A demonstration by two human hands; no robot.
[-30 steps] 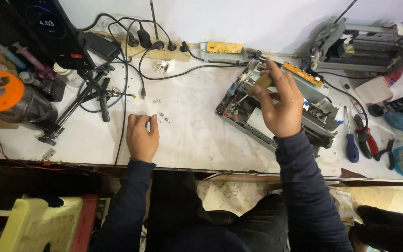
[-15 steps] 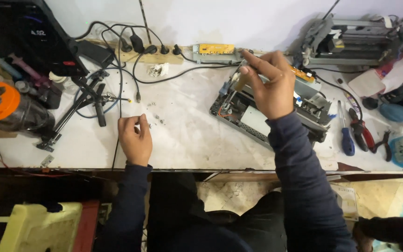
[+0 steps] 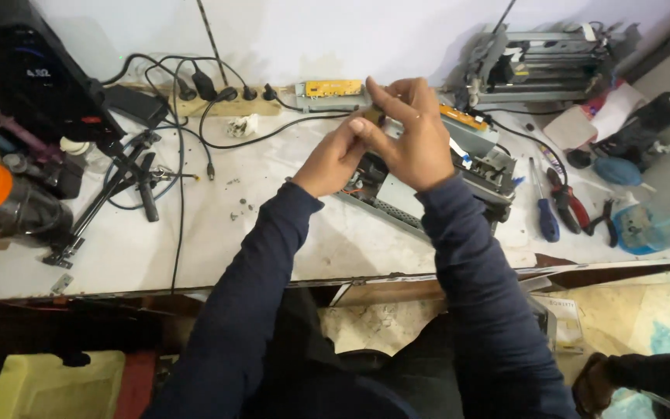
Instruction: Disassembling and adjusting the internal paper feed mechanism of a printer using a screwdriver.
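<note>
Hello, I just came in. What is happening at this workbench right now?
A person in dark blue sleeves sits at a white workbench. Both hands are raised together above an opened grey machine chassis. The right hand and the left hand meet at the fingertips around a small dark part; what it is cannot be told. A blue-handled screwdriver and red-handled pliers lie unused to the right, and a power strip with black cables runs along the wall.
</note>
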